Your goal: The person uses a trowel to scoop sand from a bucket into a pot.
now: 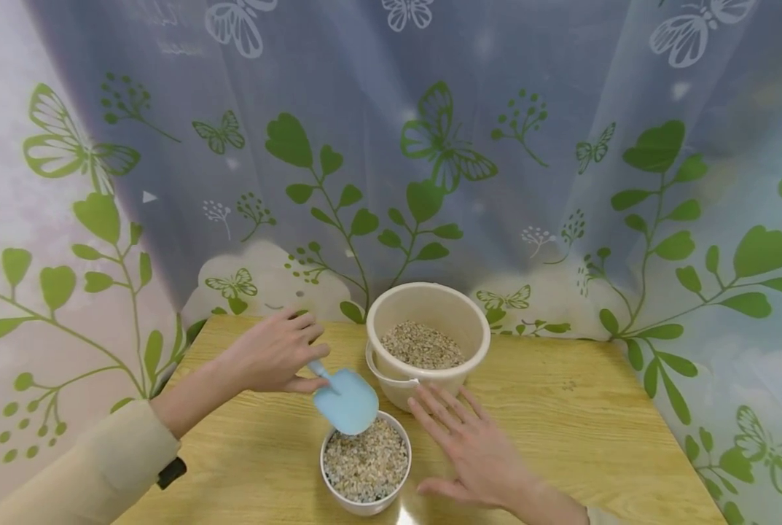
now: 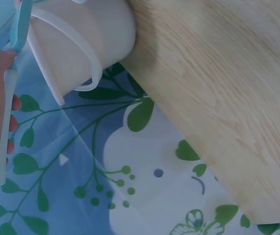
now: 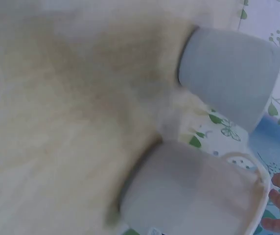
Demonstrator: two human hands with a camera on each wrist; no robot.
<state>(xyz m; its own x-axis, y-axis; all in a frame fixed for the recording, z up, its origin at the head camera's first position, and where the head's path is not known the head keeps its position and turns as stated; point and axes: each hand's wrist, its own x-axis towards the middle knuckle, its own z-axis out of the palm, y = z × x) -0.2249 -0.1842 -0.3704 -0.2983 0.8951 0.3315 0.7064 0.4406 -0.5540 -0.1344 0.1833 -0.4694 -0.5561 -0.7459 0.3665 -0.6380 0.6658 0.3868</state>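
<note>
My left hand grips the handle of a light blue toy shovel. The shovel's blade is over the far rim of a white bowl, which is filled with small tan and grey gravel. In the left wrist view the fingers wrap round the pale handle. My right hand has its fingers spread, beside the bowl and close to the front of a cream bucket; touching cannot be made out. More gravel lies inside the bucket. The right wrist view shows bowl and bucket from the side.
Bowl and bucket stand on a wood-grain table. The bucket's handle hangs down at its front left. Behind the table and at both sides hangs a curtain printed with leaves and butterflies.
</note>
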